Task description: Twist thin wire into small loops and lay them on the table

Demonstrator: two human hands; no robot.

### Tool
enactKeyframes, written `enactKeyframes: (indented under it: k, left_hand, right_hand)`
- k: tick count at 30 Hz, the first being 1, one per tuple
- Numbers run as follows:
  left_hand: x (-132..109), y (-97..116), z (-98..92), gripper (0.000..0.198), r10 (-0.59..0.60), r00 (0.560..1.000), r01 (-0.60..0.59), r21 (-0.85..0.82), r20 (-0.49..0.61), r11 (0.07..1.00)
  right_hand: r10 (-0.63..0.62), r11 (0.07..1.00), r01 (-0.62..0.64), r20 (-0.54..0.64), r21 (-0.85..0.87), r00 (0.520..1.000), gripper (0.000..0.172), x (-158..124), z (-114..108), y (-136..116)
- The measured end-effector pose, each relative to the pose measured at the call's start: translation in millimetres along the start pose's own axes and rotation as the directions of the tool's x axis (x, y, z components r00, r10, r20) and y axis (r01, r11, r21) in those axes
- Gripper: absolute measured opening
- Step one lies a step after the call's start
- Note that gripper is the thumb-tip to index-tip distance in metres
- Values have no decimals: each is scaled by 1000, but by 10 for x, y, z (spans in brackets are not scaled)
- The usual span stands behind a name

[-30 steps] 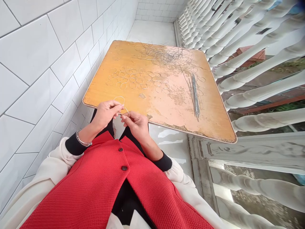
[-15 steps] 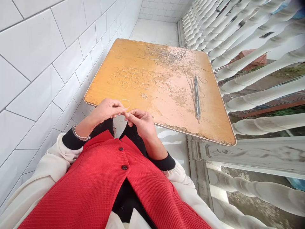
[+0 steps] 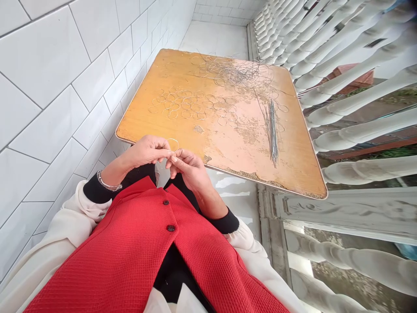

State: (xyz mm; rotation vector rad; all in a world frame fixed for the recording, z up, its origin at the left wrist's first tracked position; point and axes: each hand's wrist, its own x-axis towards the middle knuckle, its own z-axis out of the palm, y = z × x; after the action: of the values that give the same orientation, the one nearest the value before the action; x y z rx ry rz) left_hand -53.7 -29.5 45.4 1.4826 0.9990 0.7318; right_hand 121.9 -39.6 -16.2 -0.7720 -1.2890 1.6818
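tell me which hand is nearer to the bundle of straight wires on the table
Right. The right hand is by the near edge of the table, left of the bundle of straight wires; the left hand is farther left of it, past the right hand.

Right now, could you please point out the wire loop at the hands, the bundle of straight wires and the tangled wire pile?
Wire loop (image 3: pixel 176 140): head view, on its visible upper arc.
Bundle of straight wires (image 3: pixel 273 132): head view, on its middle.
Tangled wire pile (image 3: pixel 241 74): head view, on its dense centre.
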Motion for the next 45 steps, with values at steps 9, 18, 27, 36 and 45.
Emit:
enactKeyframes:
  k: [9, 18, 27, 36, 45]
  left_hand:
    - [26, 4, -6, 24, -79, 997, 78, 61, 16, 995]
    - [67, -161, -15, 22, -91, 996, 92, -229, 18, 969]
    - [31, -339, 128, 27, -49, 999, 38, -486, -10, 873]
    - [17, -349, 192, 31, 2, 995, -47, -444, -101, 895]
    - [2, -356, 263, 24, 34, 963, -136, -375, -266, 917]
  right_hand:
    - [-59, 998, 58, -173, -12, 983, 35, 26, 20, -26]
    - [-207, 978, 187, -334, -93, 919, 26, 78, 0, -29]
    - [-106, 993, 119, -324, 21, 940, 25, 110, -45, -56]
    - [1, 997, 17, -222, 81, 975, 30, 117, -85, -133]
    - [23, 994, -11, -112, 109, 993, 25, 141, -70, -143]
